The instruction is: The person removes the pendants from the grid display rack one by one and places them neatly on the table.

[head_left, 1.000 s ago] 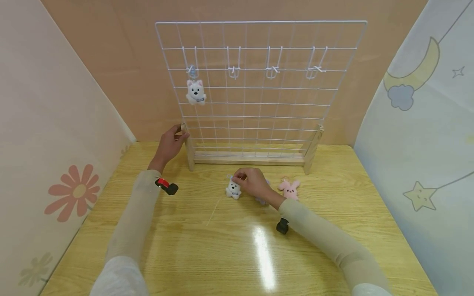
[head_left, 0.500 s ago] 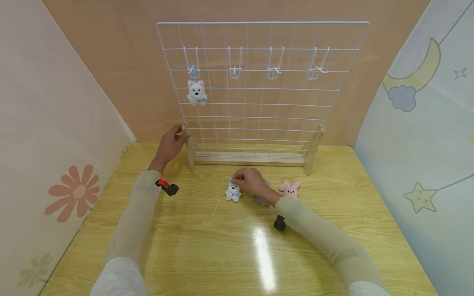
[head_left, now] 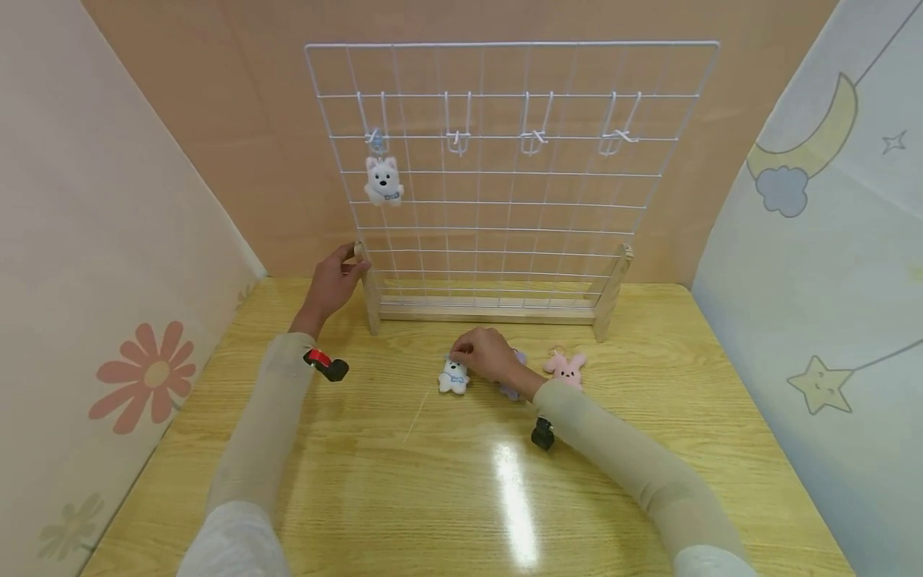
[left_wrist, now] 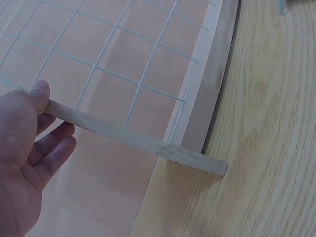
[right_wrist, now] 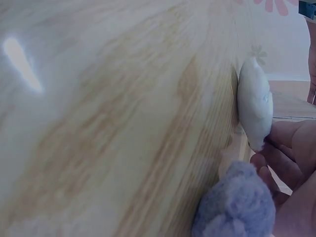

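Note:
My left hand (head_left: pixel 333 284) grips the upper end of the left wooden post (left_wrist: pixel 133 136) of a white wire grid rack, thumb on one side and fingers on the other. On the table, my right hand (head_left: pixel 489 355) pinches the head end of a white plush dog keychain (head_left: pixel 453 378), whose top is hidden by the fingers. A purple plush (head_left: pixel 512 389) lies partly beneath that hand; in the right wrist view this fuzzy plush (right_wrist: pixel 237 205) is close to the fingers. Farther right lies a pink plush bunny (head_left: pixel 566 370).
Another white dog keychain (head_left: pixel 383 181) hangs from the leftmost hook of the wire grid (head_left: pixel 490 200). Three more white hooks, such as the second hook (head_left: pixel 457 140), hold nothing. Printed walls flank the wooden table (head_left: pixel 404 481).
My right hand has shifted very slightly left at the white plush dog, which now lies a little lower in view. The left hand stays on the post.

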`<state>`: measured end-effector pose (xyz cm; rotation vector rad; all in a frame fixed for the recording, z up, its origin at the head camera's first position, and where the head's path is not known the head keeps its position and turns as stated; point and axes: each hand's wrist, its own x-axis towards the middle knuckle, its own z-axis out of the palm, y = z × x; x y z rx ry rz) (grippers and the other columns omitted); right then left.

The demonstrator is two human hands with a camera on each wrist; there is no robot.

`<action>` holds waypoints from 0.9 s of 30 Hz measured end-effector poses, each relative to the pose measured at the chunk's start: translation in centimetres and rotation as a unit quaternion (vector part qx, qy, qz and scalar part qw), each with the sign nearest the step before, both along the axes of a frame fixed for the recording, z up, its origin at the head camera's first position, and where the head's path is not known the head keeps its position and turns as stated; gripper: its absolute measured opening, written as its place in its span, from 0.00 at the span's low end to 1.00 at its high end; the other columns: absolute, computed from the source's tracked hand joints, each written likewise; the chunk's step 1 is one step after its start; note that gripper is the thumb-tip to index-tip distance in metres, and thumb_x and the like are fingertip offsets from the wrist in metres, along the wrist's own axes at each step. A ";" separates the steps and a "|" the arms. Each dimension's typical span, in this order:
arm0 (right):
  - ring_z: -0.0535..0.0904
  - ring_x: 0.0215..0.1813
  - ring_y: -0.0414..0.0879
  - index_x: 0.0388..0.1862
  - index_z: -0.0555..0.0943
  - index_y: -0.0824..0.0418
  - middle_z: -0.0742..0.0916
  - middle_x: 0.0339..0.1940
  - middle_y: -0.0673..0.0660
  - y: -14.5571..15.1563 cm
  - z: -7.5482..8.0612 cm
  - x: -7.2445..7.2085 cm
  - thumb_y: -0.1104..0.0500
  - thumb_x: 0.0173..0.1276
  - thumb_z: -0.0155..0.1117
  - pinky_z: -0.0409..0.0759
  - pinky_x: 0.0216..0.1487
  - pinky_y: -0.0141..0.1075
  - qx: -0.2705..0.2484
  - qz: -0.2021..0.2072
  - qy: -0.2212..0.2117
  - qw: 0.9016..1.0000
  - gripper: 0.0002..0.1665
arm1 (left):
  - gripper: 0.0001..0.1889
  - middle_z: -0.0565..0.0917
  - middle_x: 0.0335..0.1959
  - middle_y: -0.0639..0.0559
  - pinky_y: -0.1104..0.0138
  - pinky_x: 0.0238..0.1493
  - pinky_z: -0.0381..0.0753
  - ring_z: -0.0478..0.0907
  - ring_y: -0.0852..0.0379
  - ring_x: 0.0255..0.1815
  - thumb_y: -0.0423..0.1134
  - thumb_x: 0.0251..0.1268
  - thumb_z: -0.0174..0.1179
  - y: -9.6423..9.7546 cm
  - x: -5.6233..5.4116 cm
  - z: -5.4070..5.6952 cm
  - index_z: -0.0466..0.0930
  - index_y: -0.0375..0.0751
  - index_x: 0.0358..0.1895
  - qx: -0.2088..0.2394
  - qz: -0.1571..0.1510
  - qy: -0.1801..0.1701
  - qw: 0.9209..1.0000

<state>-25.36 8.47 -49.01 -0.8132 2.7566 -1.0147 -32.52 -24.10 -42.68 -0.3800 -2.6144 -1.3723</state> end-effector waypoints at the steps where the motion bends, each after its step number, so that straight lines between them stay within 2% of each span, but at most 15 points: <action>1: 0.82 0.31 0.36 0.40 0.91 0.56 0.91 0.36 0.50 0.0 0.1 0.0 0.56 0.72 0.70 0.80 0.34 0.33 0.001 0.000 -0.002 1.000 0.07 | 0.32 0.71 0.73 0.35 0.42 0.61 0.79 0.79 0.37 0.63 0.51 0.80 0.53 0.0 0.0 0.0 0.62 0.38 0.78 0.000 0.000 0.000 1.000; 8: 0.86 0.39 0.42 0.45 0.91 0.59 0.92 0.41 0.53 0.5 0.9 -0.3 0.57 0.73 0.69 0.85 0.41 0.38 0.007 0.005 0.010 1.000 0.09 | 0.32 0.71 0.73 0.35 0.42 0.61 0.78 0.79 0.36 0.63 0.51 0.81 0.53 0.0 0.0 0.0 0.62 0.38 0.78 -0.002 0.002 0.001 1.000; 12: 0.86 0.40 0.43 0.48 0.90 0.61 0.91 0.43 0.54 0.8 2.2 -0.5 0.56 0.74 0.68 0.85 0.42 0.39 0.002 0.005 0.022 1.000 0.12 | 0.32 0.71 0.73 0.34 0.42 0.61 0.79 0.79 0.36 0.63 0.50 0.81 0.53 0.1 0.0 0.1 0.62 0.37 0.78 -0.005 0.001 0.004 1.000; 22: 0.85 0.41 0.44 0.50 0.90 0.58 0.91 0.43 0.52 0.8 7.5 -0.9 0.52 0.75 0.67 0.83 0.37 0.37 -0.022 0.010 0.071 0.997 0.13 | 0.32 0.70 0.73 0.35 0.42 0.61 0.79 0.79 0.36 0.63 0.50 0.81 0.53 0.1 0.2 0.2 0.61 0.38 0.79 -0.010 0.003 -0.001 1.000; 27: 0.85 0.42 0.45 0.50 0.89 0.58 0.91 0.44 0.53 0.4 10.5 -1.2 0.52 0.75 0.67 0.83 0.39 0.39 -0.048 0.009 0.085 0.995 0.13 | 0.32 0.70 0.74 0.36 0.43 0.61 0.79 0.79 0.37 0.64 0.51 0.81 0.53 0.1 0.1 0.2 0.61 0.38 0.78 -0.007 0.003 -0.004 1.000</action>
